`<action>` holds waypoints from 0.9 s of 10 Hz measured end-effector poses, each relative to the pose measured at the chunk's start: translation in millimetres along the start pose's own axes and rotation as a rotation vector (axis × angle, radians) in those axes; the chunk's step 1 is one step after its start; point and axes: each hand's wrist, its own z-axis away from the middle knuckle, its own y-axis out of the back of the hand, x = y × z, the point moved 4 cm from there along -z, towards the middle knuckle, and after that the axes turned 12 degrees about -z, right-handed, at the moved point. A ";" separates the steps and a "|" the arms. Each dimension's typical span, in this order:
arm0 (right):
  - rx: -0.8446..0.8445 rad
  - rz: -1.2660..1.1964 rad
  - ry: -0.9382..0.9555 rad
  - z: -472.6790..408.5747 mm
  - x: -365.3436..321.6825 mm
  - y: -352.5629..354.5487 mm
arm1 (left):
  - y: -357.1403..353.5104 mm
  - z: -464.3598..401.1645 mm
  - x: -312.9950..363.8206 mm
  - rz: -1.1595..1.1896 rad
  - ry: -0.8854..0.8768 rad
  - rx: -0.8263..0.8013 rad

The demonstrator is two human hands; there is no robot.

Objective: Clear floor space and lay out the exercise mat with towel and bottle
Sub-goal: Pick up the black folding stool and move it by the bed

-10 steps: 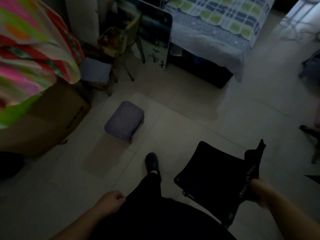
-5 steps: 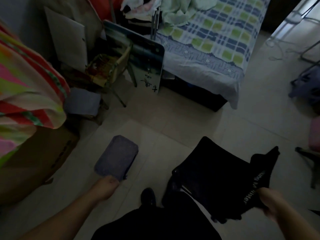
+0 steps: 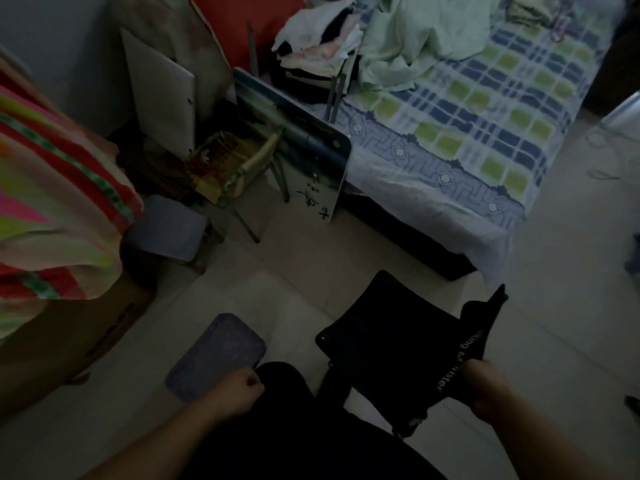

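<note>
Since the earlier frame the view has tipped up toward the bed and the person has leaned in: the left hand [image 3: 239,393] has come down to the near edge of the low purple cushioned footstool [image 3: 216,355], which now sits close under the body rather than out ahead on the pale tiled floor [image 3: 571,306]. The left fingers are curled into a loose fist against the stool's edge; whether they actually grip it or only rest beside it cannot be told in this dim light. The right hand [image 3: 485,393] is clenched around a black fabric item with white lettering [image 3: 460,362], apparently a folded mat or its carry bag, held up off the floor with its broad dark panel [image 3: 388,337] hanging toward the person's legs.

This looks like the clearing step: the stool stands in the open patch between the brown cardboard box [image 3: 79,341] at the left and the bed with the blue-and-green checked sheet [image 3: 467,140], just where a mat would go. The next move probably calls for a firm hold on the stool and shifting it aside toward the box or the folding chair [image 3: 239,164], while keeping the black item clear of the floor. No towel or bottle can be made out here.
</note>
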 end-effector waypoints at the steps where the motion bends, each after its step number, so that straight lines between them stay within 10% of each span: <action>1: 0.008 0.036 0.000 -21.3 -35.8 -39.4 | 24.2 -17.1 9.2 0.027 0.009 0.010; 9: -0.221 0.041 -0.082 -172.2 -232.6 -413.3 | 193.7 -211.3 -33.7 0.216 0.190 -0.099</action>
